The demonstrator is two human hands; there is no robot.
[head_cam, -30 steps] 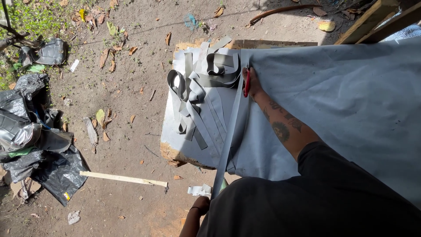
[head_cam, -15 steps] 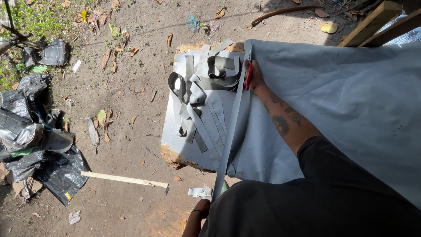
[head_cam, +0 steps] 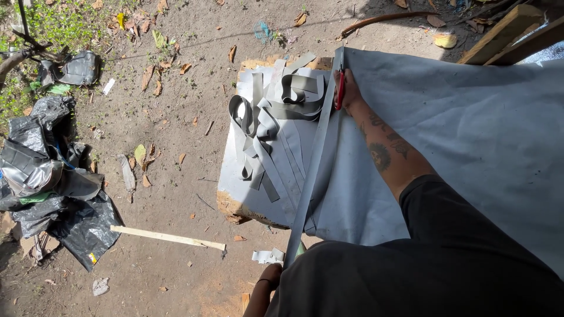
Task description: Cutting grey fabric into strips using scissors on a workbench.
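Cutting a long strip off a grey sheet (head_cam: 470, 135) draped over a block on the dirt ground.

The right hand (head_cam: 351, 91) is closed around red scissors (head_cam: 340, 89) at the far end of the cut; the left hand (head_cam: 267, 282) pinches the strip (head_cam: 311, 176) near its close end, pulling it taut. The sheet looks thin, limp and light, likely to sag, so gripping the strip's end seems sensible. Cut strips (head_cam: 276, 117) lie curled beside.

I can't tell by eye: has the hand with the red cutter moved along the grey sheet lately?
Yes. The right hand with the red cutter has slid away from the person, toward the sheet's far edge.
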